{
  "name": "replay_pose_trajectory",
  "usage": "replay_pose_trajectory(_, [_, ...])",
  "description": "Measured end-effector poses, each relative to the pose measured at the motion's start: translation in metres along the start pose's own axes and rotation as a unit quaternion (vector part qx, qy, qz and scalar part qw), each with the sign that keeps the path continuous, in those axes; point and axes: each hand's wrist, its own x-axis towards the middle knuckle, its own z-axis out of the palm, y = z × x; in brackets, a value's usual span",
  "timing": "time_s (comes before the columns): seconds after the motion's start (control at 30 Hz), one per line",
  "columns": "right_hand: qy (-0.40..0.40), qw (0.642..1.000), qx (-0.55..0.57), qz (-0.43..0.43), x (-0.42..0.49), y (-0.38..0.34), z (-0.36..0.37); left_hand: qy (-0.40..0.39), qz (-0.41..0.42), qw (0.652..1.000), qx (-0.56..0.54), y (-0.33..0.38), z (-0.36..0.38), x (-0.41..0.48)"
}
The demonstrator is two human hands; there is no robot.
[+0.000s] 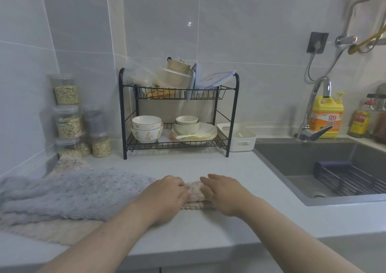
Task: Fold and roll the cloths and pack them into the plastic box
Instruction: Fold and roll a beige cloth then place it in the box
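Note:
A small beige cloth (pixel 195 192), partly rolled, lies on the grey counter (pixel 229 216) in front of me. My left hand (pixel 165 197) grips its left end with curled fingers. My right hand (pixel 223 193) covers its right end, fingers curled over the roll. A fluffy grey cloth (pixel 69 191) lies spread to the left, on top of a beige cloth (pixel 52 231); a further pale cloth (pixel 71 163) sits behind them. The white plastic box (pixel 237 136) stands empty beside the dish rack, far from both hands.
A black two-tier dish rack (pixel 177 114) with bowls and plates stands at the back. Stacked jars (pixel 77 122) fill the left corner. The sink (pixel 313 164) with a dark basket (pixel 351 178) and tap (pixel 315 109) lies right; a yellow detergent bottle (pixel 326 116) stands behind.

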Motion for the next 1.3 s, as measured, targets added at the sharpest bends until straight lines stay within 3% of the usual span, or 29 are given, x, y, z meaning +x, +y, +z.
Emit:
replay_pose_trajectory(0.07, [-0.04, 0.999, 0.016, 0.018, 0.0, 0.005, 0.005, 0.01, -0.061, 0.992, -0.108, -0.003, 0.003, 0.003])
replay_pose_trajectory(0.17, [-0.056, 0.998, 0.026, 0.0, -0.003, 0.011, 0.006, 0.031, -0.14, 0.954, -0.264, -0.007, 0.007, 0.008])
replay_pose_trajectory(0.33, [-0.04, 0.989, 0.127, 0.064, -0.002, 0.014, 0.002, -0.066, -0.188, 0.951, -0.234, -0.005, -0.001, 0.016])
replay_pose_trajectory(0.43, [-0.012, 0.979, 0.185, 0.088, 0.0, 0.016, -0.004, -0.064, -0.191, 0.93, -0.307, -0.004, -0.006, 0.019])
replay_pose_trajectory(0.57, [0.042, 0.931, 0.35, 0.095, 0.002, 0.016, -0.01, 0.011, -0.206, 0.855, -0.476, -0.01, -0.007, 0.02])
replay_pose_trajectory(0.7, [0.112, 0.826, 0.549, 0.07, 0.023, 0.024, -0.016, 0.117, -0.197, 0.721, -0.655, -0.02, -0.012, 0.039])
replay_pose_trajectory(0.83, [0.139, 0.765, 0.629, 0.027, 0.059, 0.038, -0.019, 0.161, -0.166, 0.647, -0.726, -0.033, -0.013, 0.07])
replay_pose_trajectory(0.97, [0.124, 0.713, 0.69, 0.03, 0.093, 0.051, -0.035, 0.168, -0.149, 0.593, -0.773, -0.041, -0.022, 0.105])
replay_pose_trajectory(1.07, [0.124, 0.679, 0.721, 0.059, 0.112, 0.055, -0.06, 0.145, -0.166, 0.577, -0.786, -0.044, -0.044, 0.131])
replay_pose_trajectory(1.3, [0.14, 0.681, 0.709, 0.122, 0.119, 0.04, -0.156, 0.121, -0.216, 0.517, -0.819, -0.03, -0.136, 0.169])
